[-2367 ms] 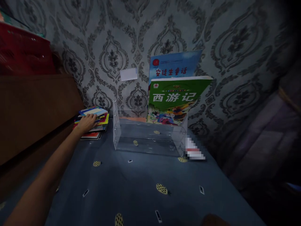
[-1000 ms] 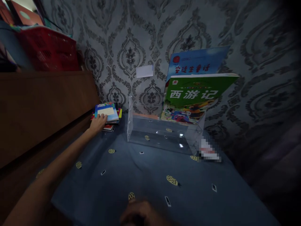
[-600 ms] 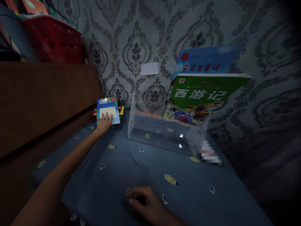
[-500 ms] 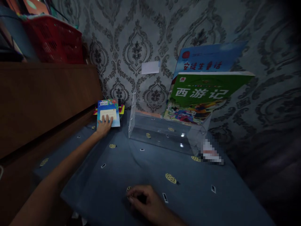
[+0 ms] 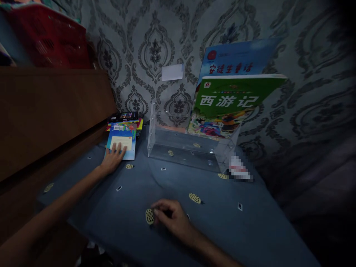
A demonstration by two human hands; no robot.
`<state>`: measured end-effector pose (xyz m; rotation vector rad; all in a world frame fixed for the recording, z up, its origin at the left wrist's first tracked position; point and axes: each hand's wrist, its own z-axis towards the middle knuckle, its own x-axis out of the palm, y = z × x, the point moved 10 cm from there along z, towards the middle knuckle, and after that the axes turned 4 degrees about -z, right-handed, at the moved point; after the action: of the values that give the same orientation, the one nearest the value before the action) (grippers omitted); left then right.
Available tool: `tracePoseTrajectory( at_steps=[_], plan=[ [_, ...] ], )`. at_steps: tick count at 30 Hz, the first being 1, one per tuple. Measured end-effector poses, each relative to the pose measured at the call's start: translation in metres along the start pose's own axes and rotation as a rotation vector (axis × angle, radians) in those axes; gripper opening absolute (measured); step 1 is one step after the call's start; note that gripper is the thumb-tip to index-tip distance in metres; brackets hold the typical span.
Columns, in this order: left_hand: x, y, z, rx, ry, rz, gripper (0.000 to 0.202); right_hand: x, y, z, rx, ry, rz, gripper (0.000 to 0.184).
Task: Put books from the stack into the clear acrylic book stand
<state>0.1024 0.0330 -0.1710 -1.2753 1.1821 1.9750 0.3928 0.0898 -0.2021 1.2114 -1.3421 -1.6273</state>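
My left hand [image 5: 112, 159] reaches far forward and grips the near edge of a thin blue book [image 5: 122, 140], its fingers lying on the cover. That book lies on the blue cloth, just in front of a stack of colourful books [image 5: 125, 119]. To the right stands a clear acrylic book stand [image 5: 189, 146], holding a green book [image 5: 226, 105] in front and a blue book [image 5: 236, 61] behind it. My right hand [image 5: 171, 217] rests on the blue patterned cloth [image 5: 155, 185] close to me, fingers curled with nothing seen in them.
A brown wooden board [image 5: 50, 111] runs along the left, with a red basket [image 5: 47, 37] on top. Patterned wallpaper [image 5: 155, 48] rises behind, with a small white label [image 5: 172, 72] stuck on it. A blurred small item [image 5: 237, 168] lies right of the stand.
My left hand has lifted the blue book off the stack and drawn it toward me onto the cloth. My right hand has come into view and settled on the cloth.
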Motion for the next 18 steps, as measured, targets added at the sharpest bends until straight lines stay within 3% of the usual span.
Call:
tracePoseTrajectory(
  at_steps=[12,18],
  plan=[
    [0.004,-0.006,-0.051,0.091,0.139,-0.063,0.063,-0.06,-0.007,-0.002,-0.045,-0.205,-0.153,0.035],
    [-0.009,-0.024,-0.085,0.148,0.26,-0.138,0.067,-0.098,-0.021,-0.006,0.006,-0.347,-0.2,0.04]
  ],
)
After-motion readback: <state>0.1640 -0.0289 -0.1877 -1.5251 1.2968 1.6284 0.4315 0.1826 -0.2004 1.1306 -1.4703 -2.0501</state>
